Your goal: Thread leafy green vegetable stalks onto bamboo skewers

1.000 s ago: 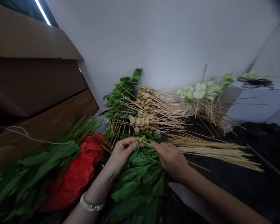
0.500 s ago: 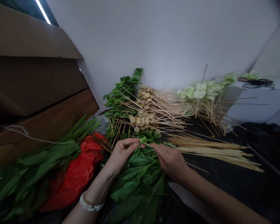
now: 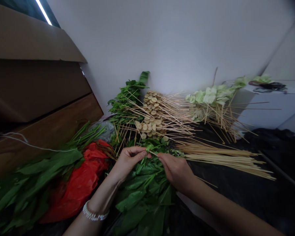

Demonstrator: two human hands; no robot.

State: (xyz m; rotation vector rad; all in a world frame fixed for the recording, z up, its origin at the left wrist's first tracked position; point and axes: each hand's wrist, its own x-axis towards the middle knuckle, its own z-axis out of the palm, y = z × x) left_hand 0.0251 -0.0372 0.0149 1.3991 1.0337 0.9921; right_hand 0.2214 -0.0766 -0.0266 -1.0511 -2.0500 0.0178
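My left hand (image 3: 130,162) pinches a green leafy stem (image 3: 149,147) between thumb and fingers. Close to its right, my right hand (image 3: 175,168) is closed on a thin wooden skewer (image 3: 154,153), whose end meets the greens at my left fingertips. Whether the tip has gone through the stem is too small to tell. Below both hands lies a pile of broad green leaves (image 3: 140,193). A bundle of bare skewers (image 3: 231,160) rests just right of my right hand.
Skewered pale round slices (image 3: 152,126) are stacked behind my hands, with skewered greens (image 3: 127,98) to their left. Skewered cabbage pieces (image 3: 211,95) stand at back right. A red plastic bag (image 3: 81,183) and more leaves (image 3: 39,177) lie left. A cardboard box (image 3: 34,85) rises at far left.
My right hand has shifted slightly left and down, and more of the skewer shows between the hands. The whole view has drifted a little.
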